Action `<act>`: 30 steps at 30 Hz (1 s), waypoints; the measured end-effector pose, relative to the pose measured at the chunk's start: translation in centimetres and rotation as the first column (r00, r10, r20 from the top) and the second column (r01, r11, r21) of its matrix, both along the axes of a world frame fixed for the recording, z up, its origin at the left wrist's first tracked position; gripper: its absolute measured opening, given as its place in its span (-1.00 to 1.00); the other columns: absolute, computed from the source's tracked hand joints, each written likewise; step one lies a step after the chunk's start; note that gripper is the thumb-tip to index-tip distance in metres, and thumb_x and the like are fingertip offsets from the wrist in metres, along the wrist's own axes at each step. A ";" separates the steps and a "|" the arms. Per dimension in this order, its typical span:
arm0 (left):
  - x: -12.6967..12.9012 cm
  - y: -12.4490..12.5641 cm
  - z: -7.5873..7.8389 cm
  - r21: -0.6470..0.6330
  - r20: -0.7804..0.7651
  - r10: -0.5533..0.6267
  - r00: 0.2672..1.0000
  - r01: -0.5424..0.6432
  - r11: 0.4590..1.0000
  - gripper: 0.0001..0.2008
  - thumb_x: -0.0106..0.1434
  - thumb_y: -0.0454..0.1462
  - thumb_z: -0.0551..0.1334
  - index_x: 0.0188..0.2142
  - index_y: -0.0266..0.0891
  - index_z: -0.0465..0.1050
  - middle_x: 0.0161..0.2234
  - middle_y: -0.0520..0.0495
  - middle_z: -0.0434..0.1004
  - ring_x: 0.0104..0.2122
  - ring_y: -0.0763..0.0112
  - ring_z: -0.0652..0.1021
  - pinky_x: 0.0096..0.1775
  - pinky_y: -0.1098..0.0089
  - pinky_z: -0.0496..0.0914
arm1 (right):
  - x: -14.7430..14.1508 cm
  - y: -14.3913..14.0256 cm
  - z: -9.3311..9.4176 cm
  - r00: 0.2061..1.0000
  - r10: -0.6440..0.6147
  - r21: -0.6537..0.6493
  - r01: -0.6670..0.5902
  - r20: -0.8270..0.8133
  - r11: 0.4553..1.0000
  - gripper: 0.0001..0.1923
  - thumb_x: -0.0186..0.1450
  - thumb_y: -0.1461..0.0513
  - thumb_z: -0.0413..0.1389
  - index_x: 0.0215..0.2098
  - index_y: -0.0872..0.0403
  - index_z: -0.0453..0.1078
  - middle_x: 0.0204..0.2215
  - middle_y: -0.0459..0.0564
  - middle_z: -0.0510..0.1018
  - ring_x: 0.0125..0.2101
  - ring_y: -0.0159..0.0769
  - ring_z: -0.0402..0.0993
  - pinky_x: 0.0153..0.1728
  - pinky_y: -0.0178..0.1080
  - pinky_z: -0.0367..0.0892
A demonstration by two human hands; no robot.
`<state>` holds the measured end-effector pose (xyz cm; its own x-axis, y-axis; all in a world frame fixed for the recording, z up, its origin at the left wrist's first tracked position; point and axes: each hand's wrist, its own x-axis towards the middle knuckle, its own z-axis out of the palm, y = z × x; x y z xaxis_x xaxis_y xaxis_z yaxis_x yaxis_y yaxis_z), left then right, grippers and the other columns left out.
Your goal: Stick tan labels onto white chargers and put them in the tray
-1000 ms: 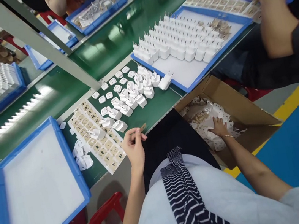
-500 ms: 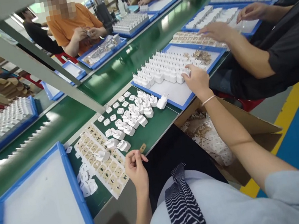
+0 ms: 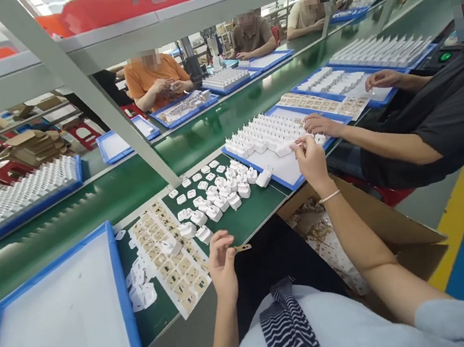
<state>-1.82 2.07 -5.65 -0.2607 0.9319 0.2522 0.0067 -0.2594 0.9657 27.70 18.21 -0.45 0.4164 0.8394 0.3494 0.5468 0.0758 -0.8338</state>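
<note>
My left hand (image 3: 222, 262) is closed in a pinch on a small tan flat piece (image 3: 242, 248), held just off the bench's front edge. Over the near side of a blue-rimmed tray (image 3: 280, 180), the fingers of my right hand (image 3: 314, 165) are pinched together. What they hold, if anything, I cannot make out. Rows of white plug adapters (image 3: 259, 136) with pins up fill much of that tray. A loose group of white plug adapters (image 3: 221, 199) lies between my hands. Left of it is a sheet of tan stickers (image 3: 167, 250), with one adapter (image 3: 170, 246) resting on it.
A co-worker's hand (image 3: 324, 124) reaches over the same tray, close to my right hand. A large blue-rimmed tray (image 3: 56, 324) lies at left. White scraps (image 3: 142, 291) sit beside the sheet. Below the bench stands a cardboard box (image 3: 383, 218). A slanted metal post (image 3: 118, 116) crosses the view.
The view has tipped upward. My right hand's fingers have gone from spread at the adapters to a pinch. The co-worker's hand has come down to the tray. My left hand keeps the tan piece.
</note>
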 end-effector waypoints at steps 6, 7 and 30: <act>2.0 2.4 -0.6 0.020 0.083 0.074 0.994 -0.076 0.997 -0.69 0.24 -0.05 0.39 -0.43 -0.23 0.50 -0.16 -0.11 0.51 -0.17 0.38 0.56 -0.07 0.33 0.46 | -7.1 -5.1 -3.9 0.852 0.258 0.137 -0.219 -0.456 0.966 -0.58 0.38 -0.18 0.00 -0.27 -0.01 0.20 -0.59 -0.22 0.28 -0.62 -0.43 0.18 -0.58 -0.35 0.15; 2.0 2.7 -0.8 0.022 0.081 0.108 0.991 -0.110 0.994 -0.69 0.25 -0.03 0.38 -0.41 -0.21 0.49 -0.19 -0.08 0.49 -0.17 0.40 0.54 -0.07 0.35 0.45 | -8.0 -5.5 -4.6 0.822 0.274 0.133 -0.240 -0.499 0.962 -0.56 0.36 -0.19 0.04 -0.28 -0.01 0.20 -0.60 -0.23 0.27 -0.62 -0.45 0.16 -0.59 -0.36 0.13; 1.9 -4.0 0.5 -0.117 0.062 -0.077 0.995 0.084 0.990 -0.60 0.25 -0.09 0.40 0.03 -0.11 0.49 0.06 -0.19 0.59 0.04 0.19 0.61 0.09 0.23 0.50 | -10.9 -16.2 -9.9 0.369 0.644 -0.173 -0.921 -0.670 0.349 -0.54 0.45 -0.10 -0.06 -0.09 0.07 0.43 -0.39 -0.02 0.60 -0.52 -0.37 0.48 -0.49 -0.30 0.38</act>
<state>0.07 -1.92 -5.17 -0.1946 0.9729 0.1251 -0.0659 -0.1402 0.9879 16.85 2.01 -10.34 -0.5768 0.7986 -0.1718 0.0299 -0.1894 -0.9814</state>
